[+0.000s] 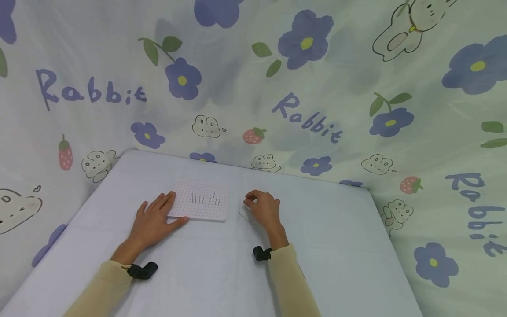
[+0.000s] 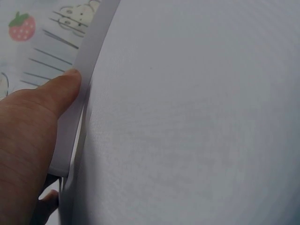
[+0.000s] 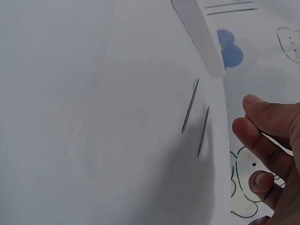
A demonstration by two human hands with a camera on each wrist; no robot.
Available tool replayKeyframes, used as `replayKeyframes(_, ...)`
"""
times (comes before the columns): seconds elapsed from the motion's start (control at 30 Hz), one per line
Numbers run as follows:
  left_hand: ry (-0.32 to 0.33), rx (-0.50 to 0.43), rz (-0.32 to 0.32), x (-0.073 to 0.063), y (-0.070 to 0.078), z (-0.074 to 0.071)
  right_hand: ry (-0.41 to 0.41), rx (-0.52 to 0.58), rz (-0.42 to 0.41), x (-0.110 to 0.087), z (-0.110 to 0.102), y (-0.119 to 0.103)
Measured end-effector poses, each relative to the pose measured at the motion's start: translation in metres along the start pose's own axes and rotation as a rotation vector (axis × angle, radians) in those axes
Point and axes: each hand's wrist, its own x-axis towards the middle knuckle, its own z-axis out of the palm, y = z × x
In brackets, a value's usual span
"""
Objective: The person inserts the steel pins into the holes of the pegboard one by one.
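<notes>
A white board dotted with small holes lies on the table, and several thin dark pins stand in a row on it. My left hand rests at the board's left side, fingers spread; its thumb lies along the near edge. Right of the board hovers my right hand, fingers loosely bent, thumb and index tips close together. Nothing shows between those tips in the right wrist view. Below them two slim metal pins, one pin beside another pin, lie side by side on the tabletop.
White cloth covers the table. Behind and around it hangs a curtain printed with flowers, rabbits and strawberries. Each wrist carries a small black camera, a left one and a right one.
</notes>
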Motion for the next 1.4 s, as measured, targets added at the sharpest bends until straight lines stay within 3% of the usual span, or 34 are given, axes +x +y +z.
replayKeyframes(0.53,0.002,-0.006,0.012,-0.001,0.001,-0.001,-0.062,0.041,0.112,-0.008,0.003,0.014)
replayKeyframes(1.03,-0.001,0.001,0.001,-0.001,-0.001,0.003,-0.092,-0.005,0.126,-0.006,0.010,0.015)
replayKeyframes(1.4,0.008,-0.001,0.020,-0.001,0.002,-0.001,-0.076,-0.039,0.077,-0.007,0.010,0.015)
